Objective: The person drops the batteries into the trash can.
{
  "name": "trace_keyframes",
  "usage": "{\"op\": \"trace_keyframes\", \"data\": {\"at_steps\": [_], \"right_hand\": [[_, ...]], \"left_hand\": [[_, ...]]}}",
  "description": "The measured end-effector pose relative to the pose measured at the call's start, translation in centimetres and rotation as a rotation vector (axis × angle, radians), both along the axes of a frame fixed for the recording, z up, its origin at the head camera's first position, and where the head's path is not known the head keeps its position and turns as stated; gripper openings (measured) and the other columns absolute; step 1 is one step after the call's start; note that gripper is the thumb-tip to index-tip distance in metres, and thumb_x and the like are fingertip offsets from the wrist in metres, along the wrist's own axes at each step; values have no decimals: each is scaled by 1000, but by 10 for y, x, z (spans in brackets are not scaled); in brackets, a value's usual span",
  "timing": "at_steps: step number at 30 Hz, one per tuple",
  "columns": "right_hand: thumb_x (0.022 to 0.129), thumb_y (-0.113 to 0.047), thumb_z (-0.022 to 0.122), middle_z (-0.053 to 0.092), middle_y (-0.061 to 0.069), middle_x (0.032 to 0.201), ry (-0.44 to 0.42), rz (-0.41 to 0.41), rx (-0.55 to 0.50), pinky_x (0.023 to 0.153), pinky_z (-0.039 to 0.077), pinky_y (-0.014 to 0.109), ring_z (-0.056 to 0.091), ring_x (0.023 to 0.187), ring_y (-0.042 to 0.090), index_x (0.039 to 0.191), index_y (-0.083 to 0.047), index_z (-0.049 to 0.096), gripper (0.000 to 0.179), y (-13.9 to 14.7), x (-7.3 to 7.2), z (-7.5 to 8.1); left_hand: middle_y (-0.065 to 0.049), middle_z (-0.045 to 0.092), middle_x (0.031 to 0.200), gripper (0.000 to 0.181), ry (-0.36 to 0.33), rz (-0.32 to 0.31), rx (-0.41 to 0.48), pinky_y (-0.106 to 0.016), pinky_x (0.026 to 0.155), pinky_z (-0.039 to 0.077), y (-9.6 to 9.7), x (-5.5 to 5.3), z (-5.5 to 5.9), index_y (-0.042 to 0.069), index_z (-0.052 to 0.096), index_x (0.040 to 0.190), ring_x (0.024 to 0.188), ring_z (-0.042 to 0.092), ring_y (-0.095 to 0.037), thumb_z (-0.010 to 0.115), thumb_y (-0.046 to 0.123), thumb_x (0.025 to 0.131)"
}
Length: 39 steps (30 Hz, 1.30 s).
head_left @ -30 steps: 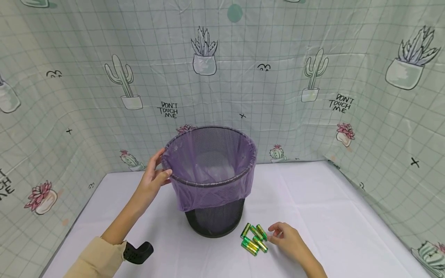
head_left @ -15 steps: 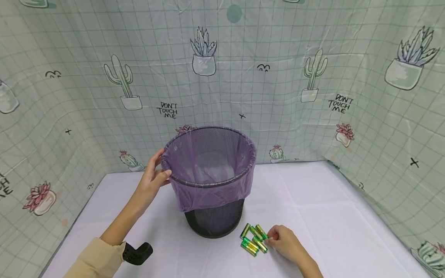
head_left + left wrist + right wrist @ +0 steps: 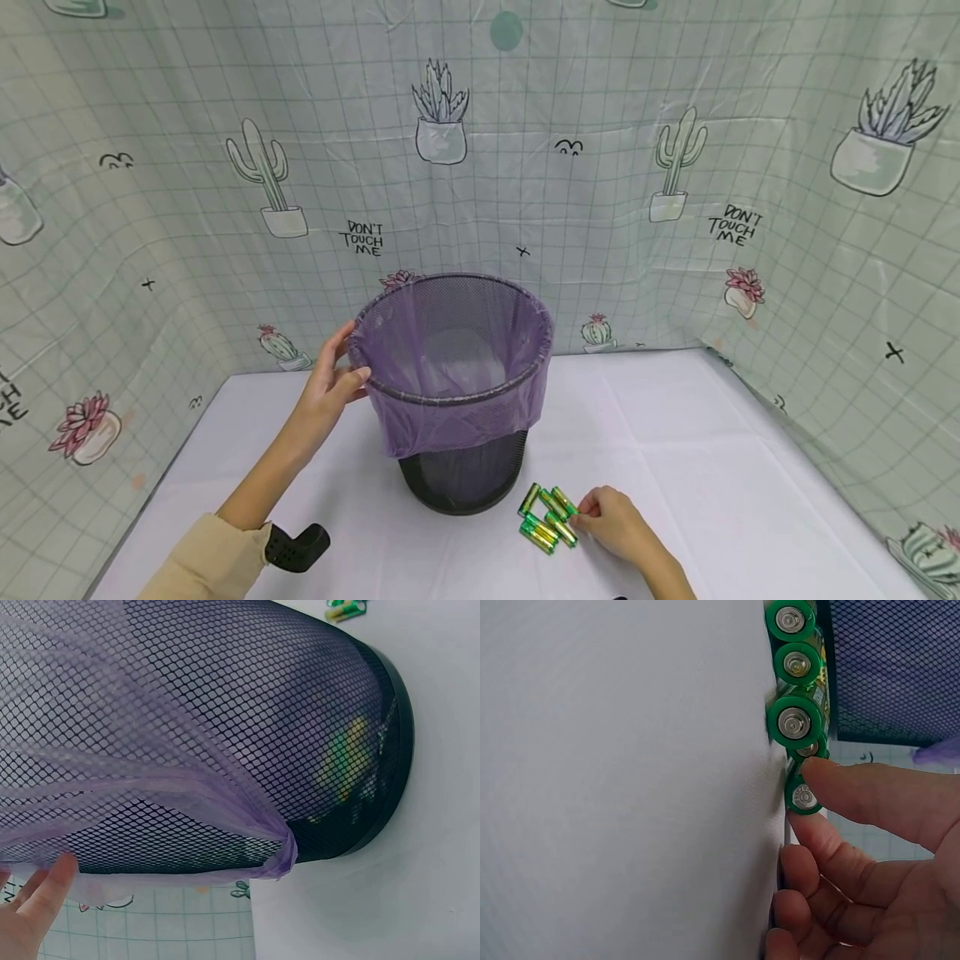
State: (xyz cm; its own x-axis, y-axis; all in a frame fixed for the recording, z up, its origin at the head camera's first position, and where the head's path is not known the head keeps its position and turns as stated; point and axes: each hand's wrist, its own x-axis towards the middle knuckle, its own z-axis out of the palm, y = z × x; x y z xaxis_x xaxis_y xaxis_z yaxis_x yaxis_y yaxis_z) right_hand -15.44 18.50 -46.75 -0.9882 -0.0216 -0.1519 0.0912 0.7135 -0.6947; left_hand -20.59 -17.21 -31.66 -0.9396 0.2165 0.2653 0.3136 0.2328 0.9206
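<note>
A black mesh wastebasket (image 3: pixel 461 479) stands on the white table, lined with a purple bin bag (image 3: pixel 457 425) folded over its rim. My left hand (image 3: pixel 333 379) holds the rim at the left, thumb in front and fingers behind. To the right of the base lie several green and gold batteries (image 3: pixel 538 533) in a loose cluster. My right hand (image 3: pixel 615 521) pinches one battery (image 3: pixel 804 796) at the cluster's right side between thumb and index finger; its other fingers curl near the tabletop. In the left wrist view, green and yellow show through the mesh low in the wastebasket.
A curtain (image 3: pixel 480 208) printed with cacti and potted plants hangs behind and on both sides of the white tabletop (image 3: pixel 675 433). A black curved device (image 3: pixel 297 547) sits at the left cuff.
My right hand has moved slightly left and its thumb and index finger have closed on a battery. The left hand and the wastebasket stay where they were.
</note>
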Motion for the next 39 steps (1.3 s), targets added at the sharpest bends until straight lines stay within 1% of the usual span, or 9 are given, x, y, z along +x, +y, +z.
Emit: {"op": "trace_keyframes", "data": {"at_steps": [2,5,8,15,18,23,27,32,39], "right_hand": [[76,-11,72,53,4,75,2,-5,-2,58,40,23,47,68,15,82,0,60,17,0,0,0],[76,-10,72,53,4,74,2,-13,-13,56,40,23,47,68,15,81,0,60,17,0,-1,-1],[77,-10,71,53,4,74,9,-24,-34,55,40,22,47,68,15,81,0,60,16,1,-2,0],[78,-12,70,53,3,75,97,-49,-53,55,38,20,45,68,13,82,0,61,16,0,-4,16],[78,-14,70,53,2,75,142,-56,-51,56,37,20,44,68,12,83,-1,62,16,0,-5,28],[81,-16,68,55,1,78,230,-50,-40,60,38,21,45,73,11,85,-5,64,13,0,-7,52],[82,-19,68,56,0,79,334,-30,-40,62,40,21,46,74,10,86,-7,64,14,-1,-7,75],[82,-15,68,55,-1,78,466,-25,-92,63,42,19,46,72,5,86,-7,64,10,-3,-5,106],[84,-12,67,54,-2,81,644,8,-138,65,43,16,48,74,4,88,-7,63,7,-8,-3,141]], "left_hand": [[-18,16,150,66,-2,1,-1,-12,84,44,0,0,0,13,7,150,119,45,-30,42,14,94],[-18,16,150,66,-4,-1,-1,-12,84,43,0,0,0,14,6,150,122,42,-36,42,14,94],[-18,17,150,66,-3,0,-4,-13,84,44,0,0,0,14,6,150,121,43,-34,42,14,94],[-18,20,149,66,10,4,-4,-13,84,44,-1,0,0,14,8,150,112,50,-11,42,13,94],[-18,20,148,66,10,-4,5,-12,84,44,-1,0,0,13,7,150,109,51,-5,42,13,94],[-19,21,147,65,6,-9,12,-12,84,44,0,0,0,12,7,150,109,51,-3,42,13,94],[-19,20,147,65,5,0,3,-12,84,44,-1,-1,0,13,8,150,108,51,-4,42,12,94],[-19,20,147,66,-1,6,-5,-12,84,44,-1,-1,0,13,8,150,108,51,-6,42,12,94],[-20,22,146,65,5,6,-2,-12,83,44,-1,-1,0,11,8,149,105,52,-1,43,11,94]]}}
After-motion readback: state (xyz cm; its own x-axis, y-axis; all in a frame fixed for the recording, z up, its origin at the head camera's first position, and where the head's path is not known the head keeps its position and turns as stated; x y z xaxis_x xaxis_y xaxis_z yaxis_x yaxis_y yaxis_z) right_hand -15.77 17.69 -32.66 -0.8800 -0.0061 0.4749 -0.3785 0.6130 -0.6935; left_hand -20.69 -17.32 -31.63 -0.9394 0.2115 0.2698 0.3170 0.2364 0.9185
